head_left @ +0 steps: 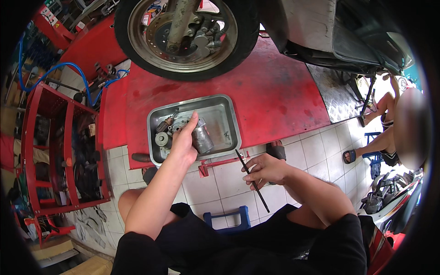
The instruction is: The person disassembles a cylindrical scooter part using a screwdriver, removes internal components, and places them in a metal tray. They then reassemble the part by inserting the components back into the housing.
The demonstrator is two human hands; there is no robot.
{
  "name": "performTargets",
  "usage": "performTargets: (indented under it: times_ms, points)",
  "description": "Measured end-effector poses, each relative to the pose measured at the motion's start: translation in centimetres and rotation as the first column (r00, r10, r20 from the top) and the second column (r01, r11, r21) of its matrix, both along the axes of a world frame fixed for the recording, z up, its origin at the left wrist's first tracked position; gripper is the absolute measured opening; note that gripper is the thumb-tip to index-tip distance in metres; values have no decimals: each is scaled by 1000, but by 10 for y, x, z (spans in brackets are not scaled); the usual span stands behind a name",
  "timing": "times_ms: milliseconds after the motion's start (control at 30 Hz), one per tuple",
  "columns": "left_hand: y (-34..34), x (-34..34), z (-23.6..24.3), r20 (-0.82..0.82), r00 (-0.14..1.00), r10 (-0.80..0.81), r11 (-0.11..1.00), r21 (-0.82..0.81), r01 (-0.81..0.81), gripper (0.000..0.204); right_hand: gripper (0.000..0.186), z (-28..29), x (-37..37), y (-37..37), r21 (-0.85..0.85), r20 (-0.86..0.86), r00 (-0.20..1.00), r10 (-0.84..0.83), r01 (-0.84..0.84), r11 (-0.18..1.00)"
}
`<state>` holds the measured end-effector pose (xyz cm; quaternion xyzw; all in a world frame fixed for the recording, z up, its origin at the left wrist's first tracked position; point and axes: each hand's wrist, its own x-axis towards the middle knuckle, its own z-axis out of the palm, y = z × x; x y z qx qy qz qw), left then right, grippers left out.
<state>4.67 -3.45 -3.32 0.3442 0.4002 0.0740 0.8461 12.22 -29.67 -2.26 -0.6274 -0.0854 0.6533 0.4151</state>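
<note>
My left hand [182, 145] is over a shallow metal tray [235, 120], its thumb pointing away from me and its fingers mostly hidden. It appears closed around a grey metal cylinder [202, 139], a worn part that leans inside the tray. Left of that hand, small metal parts lie in the tray, among them a round silver one [162, 139]. Just right of the tray's near corner, my right hand [267, 168] pinches a thin black rod [261, 198], held at a slant with its upper end near the tray rim. I cannot make out its tip.
The tray stands on a red lift platform [284, 96] below a motorcycle's front wheel [185, 68]. A red shelf cart [68, 151] holds parts at left, with a blue air hose [75, 68] behind. Between my knees is a blue stool [229, 220]. Another person [387, 119] sits at right.
</note>
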Motion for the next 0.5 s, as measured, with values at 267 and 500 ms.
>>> performTargets:
  times_ms: [267,500]
  points:
    - [6,-5,-1,-23,999,42,999,-22,-42,41,40,4,-5,-1,18,44,999,31,-32,999]
    - [13,-16,10,-1,997,73,996,-51,-73,34,30,14,15,13,295,290,949,-119,29,955]
